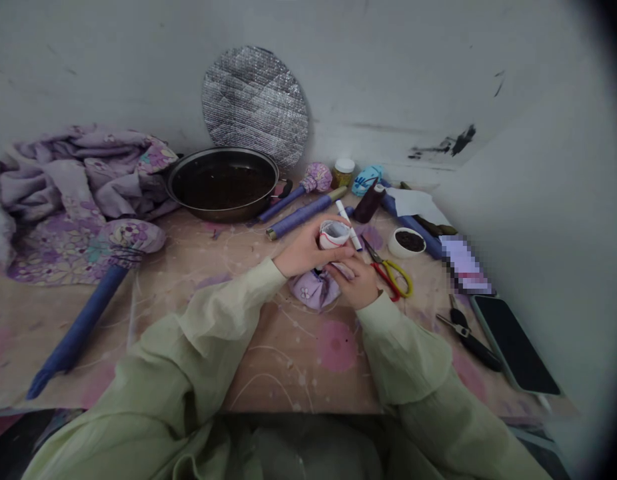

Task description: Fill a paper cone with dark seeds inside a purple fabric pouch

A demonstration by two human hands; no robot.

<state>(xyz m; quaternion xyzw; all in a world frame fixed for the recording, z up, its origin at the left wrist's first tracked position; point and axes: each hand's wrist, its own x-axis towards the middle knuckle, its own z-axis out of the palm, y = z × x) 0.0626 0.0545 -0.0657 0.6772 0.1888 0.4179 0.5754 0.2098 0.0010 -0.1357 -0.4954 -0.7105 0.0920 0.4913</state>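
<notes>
My left hand [304, 248] is wrapped around a white rolled tube [334, 235] with a red line near its rim; its open top faces me. Below the tube bulges a lilac flowered cloth bundle [314, 291], joined to its lower end as far as I can see. My right hand [357, 280] is closed at the neck of this bundle, its fingers meeting the left thumb. The fingers partly hide the join. Just behind the hands lies a white marker [348, 225]. Scissors [388, 272] with red and yellow handles lie right beside my right hand.
At the back stand a dark pan [223, 212], a silver quilted disc [256, 103], a jar [343, 173] and a thread spool [370, 203]. A cloth-headed blue stick [96, 307] and crumpled cloth [78, 187] lie left. A small bowl [407, 244], snips [471, 337] and a phone [516, 343] occupy the right.
</notes>
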